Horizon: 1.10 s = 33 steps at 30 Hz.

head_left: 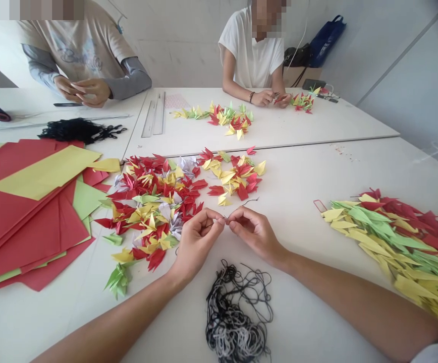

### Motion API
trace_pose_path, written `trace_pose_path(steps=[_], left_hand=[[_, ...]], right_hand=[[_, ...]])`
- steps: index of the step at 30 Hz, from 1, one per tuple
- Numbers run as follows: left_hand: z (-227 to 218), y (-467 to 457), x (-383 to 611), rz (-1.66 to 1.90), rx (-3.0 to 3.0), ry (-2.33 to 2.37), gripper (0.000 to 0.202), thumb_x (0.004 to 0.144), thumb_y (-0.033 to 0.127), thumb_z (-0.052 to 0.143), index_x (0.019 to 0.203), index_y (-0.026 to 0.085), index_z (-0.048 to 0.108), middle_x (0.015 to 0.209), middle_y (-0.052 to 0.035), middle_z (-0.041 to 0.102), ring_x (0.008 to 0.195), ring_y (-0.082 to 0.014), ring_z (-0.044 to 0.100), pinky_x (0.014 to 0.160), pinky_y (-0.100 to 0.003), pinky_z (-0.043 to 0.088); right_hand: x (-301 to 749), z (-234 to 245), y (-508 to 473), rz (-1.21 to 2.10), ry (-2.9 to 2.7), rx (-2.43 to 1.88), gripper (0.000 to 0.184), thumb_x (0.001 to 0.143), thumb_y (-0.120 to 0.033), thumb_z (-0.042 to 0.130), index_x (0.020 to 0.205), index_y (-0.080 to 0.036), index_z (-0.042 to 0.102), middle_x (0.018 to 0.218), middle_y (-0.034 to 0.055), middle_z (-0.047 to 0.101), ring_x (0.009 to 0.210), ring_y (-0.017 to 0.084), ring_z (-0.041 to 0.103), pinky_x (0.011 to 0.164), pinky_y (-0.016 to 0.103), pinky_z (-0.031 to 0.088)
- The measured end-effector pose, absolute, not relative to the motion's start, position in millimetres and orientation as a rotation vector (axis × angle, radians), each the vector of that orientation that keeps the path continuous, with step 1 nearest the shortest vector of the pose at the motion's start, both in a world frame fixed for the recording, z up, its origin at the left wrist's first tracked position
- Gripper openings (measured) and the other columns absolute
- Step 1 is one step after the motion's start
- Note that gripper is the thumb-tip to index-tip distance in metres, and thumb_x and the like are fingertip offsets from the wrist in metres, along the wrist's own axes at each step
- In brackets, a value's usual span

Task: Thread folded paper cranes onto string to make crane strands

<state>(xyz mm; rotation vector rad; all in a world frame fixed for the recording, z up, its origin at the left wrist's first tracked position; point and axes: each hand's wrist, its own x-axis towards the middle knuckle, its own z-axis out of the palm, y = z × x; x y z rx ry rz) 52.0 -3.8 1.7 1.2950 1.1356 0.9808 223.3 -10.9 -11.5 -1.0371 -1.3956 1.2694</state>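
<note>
Above the middle of the table, my left hand [198, 242] and my right hand [257, 232] meet at the fingertips, each closed in a pinch. Between them is a thin dark string, mostly hidden by the fingers; a loose black string end [251, 201] shows just beyond my right hand. Below my hands lies a tangled bundle of black and grey string [237, 317]. Close to my left hand spreads a pile of folded paper cranes [151, 201] in red, yellow, green and pale lilac. A smaller group of red and yellow cranes [230, 176] lies just past my fingers.
Red, yellow and green paper sheets [25, 217] are stacked at left, with black string [78, 130] behind. Rows of strung cranes [404, 247] lie at right. Across the table sit two people; one handles cranes [302, 102]. Rulers [158, 113] lie near more cranes [226, 116].
</note>
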Motion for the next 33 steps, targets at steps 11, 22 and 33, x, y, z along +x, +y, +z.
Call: trace_pose_path(steps=[11,22,33], left_hand=[[-0.9,-3.3,50.7,0.992,1.282,1.114,0.03,0.089,0.045,0.066,0.081,0.018,0.059,0.062,0.0049,0.042,0.052,-0.0071,0.03,0.047,-0.02,0.025],[-2.0,-2.7,50.2,0.994,1.299,1.086,0.029,0.09,0.045,0.065,0.081,0.018,0.059,0.062,0.0053,0.04,0.052,-0.0072,0.028,0.047,-0.02,0.023],[-0.4,-2.6,50.8,1.001,1.309,1.088,0.029,0.09,0.044,0.065,0.08,0.017,0.059,0.061,0.0051,0.04,0.052,-0.0071,0.028,0.047,-0.021,0.021]], right_hand=[[223.3,-11.4,-12.1,1.284,-1.393,-1.049,0.016,0.091,-0.036,0.066,0.087,-0.02,0.063,0.081,0.0008,0.06,0.076,0.014,0.056,0.072,0.027,0.046],[223.0,-10.8,-12.1,1.274,-1.382,-1.07,0.016,0.09,-0.035,0.067,0.086,-0.021,0.063,0.08,0.0006,0.06,0.076,0.015,0.055,0.071,0.027,0.046],[223.6,-11.8,-12.2,1.277,-1.385,-1.058,0.018,0.091,-0.037,0.066,0.086,-0.02,0.063,0.08,0.0006,0.061,0.075,0.014,0.055,0.071,0.027,0.046]])
